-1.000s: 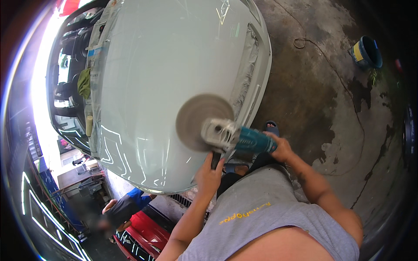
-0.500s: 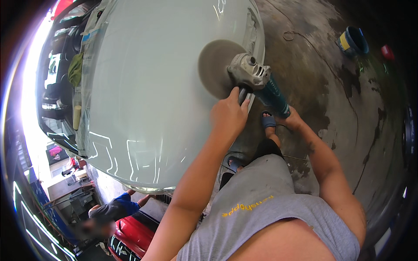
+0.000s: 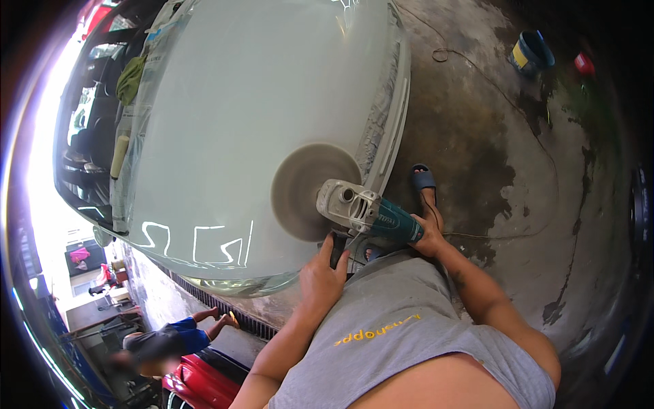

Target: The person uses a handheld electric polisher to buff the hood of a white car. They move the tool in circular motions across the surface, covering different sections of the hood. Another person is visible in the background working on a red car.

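A teal and grey power polisher point(image 3: 381, 217) lies with its round pad point(image 3: 312, 191) against the pale car hood point(image 3: 225, 123). The pad is smeared by spinning. My left hand point(image 3: 323, 278) is wrapped round the polisher's black side handle, beside its metal head. Around the rear end of the teal body my right hand point(image 3: 430, 233) is closed, near the cord. Grey residue streaks the hood's front edge, beyond the pad.
Masking film and paper point(image 3: 133, 129) cover the windshield edge, with a green cloth point(image 3: 131, 80) on it. A cord point(image 3: 477, 71) crosses the wet floor. A bucket point(image 3: 531, 53) stands far right. Lower left, a person point(image 3: 170, 344) is near a red vehicle point(image 3: 204, 382).
Both hands have drawn the polisher nearer to me and a little left across the hood. The pad still spins. The person at lower left has shifted slightly.
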Demonstrator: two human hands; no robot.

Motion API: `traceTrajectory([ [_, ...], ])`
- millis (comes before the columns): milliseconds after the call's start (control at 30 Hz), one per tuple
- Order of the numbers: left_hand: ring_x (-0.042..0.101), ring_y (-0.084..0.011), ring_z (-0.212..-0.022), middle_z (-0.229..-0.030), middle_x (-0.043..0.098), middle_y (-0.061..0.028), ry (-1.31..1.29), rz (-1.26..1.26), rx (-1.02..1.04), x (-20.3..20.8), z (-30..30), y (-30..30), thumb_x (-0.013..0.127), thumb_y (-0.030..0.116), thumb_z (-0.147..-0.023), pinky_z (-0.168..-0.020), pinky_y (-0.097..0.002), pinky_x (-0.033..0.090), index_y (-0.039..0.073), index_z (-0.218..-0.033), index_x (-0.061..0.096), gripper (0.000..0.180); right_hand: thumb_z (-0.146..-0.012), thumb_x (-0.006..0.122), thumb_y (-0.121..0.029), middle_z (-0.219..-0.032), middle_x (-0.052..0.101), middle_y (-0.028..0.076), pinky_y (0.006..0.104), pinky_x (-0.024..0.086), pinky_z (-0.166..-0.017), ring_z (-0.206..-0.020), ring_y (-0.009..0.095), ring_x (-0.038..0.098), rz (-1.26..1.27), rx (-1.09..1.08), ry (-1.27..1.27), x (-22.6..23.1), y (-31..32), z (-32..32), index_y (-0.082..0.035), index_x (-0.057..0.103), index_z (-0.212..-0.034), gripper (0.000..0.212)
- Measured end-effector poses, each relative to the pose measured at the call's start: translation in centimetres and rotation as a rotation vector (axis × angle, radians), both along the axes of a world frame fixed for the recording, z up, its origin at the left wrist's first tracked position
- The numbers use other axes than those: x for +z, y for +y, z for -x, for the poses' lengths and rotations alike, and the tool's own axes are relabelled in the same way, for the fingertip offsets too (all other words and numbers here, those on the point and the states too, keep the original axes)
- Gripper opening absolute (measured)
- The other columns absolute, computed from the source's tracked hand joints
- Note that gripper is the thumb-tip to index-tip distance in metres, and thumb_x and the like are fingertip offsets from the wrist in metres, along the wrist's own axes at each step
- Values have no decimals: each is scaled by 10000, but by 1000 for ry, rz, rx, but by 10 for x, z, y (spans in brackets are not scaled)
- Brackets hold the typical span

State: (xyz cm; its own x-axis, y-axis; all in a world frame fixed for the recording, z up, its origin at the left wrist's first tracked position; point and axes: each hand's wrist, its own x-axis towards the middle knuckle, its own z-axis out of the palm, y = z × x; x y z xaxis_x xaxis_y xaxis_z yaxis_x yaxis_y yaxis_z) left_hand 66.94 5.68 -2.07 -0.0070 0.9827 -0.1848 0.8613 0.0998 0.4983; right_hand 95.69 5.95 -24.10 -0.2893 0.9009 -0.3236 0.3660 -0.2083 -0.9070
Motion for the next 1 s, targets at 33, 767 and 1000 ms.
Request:
traceTrajectory([
  [33, 762, -460, -911, -1046, 758, -303, -3, -13, -5, -3, -2, -5, 794, 231, -945, -799, -482, 602, -43, -1382, 659, 533, -853, 847, -125, -1154, 771, 148, 400, 566, -979, -1123, 307, 746, -5, -8, 32, -6, -2, 2, -98, 655, -1333, 518],
  [767, 707, -464, -1105, -1171, 751, -268, 172, -57, -251, 17, -218, 381, 716, 312, -965, -967, -534, 558, 43, -1329, 708, 453, -782, 806, -117, -754, 722, 54, 367, 570, -695, -728, 182, 712, 229, -101, 146, -16, 307, -194, -24, 723, -838, 137],
  [1000, 714, -477, -1049, -1095, 753, -277, 183, -6, -254, 24, -195, 309, 699, 288, -983, -912, -548, 563, 4, -1336, 669, 453, -789, 822, -119, -772, 725, 51, 364, 553, -681, -713, 169, 692, 192, -122, 120, -29, 234, -164, -34, 713, -855, 153],
])
